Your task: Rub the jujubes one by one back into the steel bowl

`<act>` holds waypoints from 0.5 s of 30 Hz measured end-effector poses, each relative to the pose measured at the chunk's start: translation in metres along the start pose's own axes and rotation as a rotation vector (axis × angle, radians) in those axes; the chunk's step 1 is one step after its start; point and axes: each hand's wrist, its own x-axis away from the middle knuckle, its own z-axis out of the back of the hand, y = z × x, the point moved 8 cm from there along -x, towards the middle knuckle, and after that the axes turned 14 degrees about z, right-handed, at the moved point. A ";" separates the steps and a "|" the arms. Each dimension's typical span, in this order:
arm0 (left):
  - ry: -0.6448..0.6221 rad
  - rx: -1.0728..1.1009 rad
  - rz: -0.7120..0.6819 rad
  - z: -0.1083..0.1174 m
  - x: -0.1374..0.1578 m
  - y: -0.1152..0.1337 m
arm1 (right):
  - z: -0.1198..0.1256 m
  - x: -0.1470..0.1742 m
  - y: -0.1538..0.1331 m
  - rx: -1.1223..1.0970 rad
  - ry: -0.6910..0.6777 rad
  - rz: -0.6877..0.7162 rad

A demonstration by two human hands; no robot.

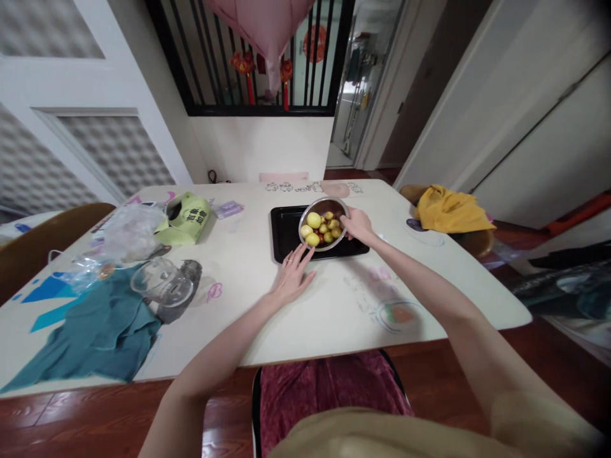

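Note:
A round metal bowl (304, 215) is tilted towards me over a black baking tray (285, 232). Inside the bowl lie several small round fruits (324, 228), mostly yellow and yellow-green, with a few reddish ones among them. My right hand (359, 226) grips the bowl's right rim. Close to the bowl's lower left rim, my left hand (293, 275) has its fingers stretched out and spread; whether a fingertip touches the rim I cannot tell. Much of the tray is hidden by the bowl.
On the table's (248, 318) left side are a teal cloth (105, 324), a clear jar (165, 283), plastic bags (131, 232) and a yellow-green visor (188, 219). A yellow cloth (451, 210) hangs over a chair at the right. A pink balloon (267, 25) hangs ahead.

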 end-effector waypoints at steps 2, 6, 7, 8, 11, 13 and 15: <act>-0.017 -0.027 -0.008 -0.002 0.000 0.000 | 0.006 -0.004 -0.012 0.151 0.014 0.064; -0.012 -0.058 -0.015 -0.003 0.000 -0.001 | 0.010 -0.012 -0.025 0.326 0.024 0.111; -0.006 -0.061 -0.021 -0.003 0.000 -0.001 | 0.011 -0.014 -0.026 0.344 0.028 0.118; 0.000 -0.065 -0.027 -0.004 0.000 -0.001 | 0.011 -0.016 -0.027 0.358 0.032 0.126; 0.010 -0.081 -0.043 -0.005 0.000 -0.002 | 0.014 -0.022 -0.028 0.382 0.049 0.135; 0.012 -0.092 -0.050 -0.005 0.000 -0.002 | 0.017 -0.026 -0.027 0.391 0.058 0.131; 0.017 -0.096 -0.057 -0.005 0.000 -0.001 | 0.020 -0.030 -0.028 0.401 0.064 0.135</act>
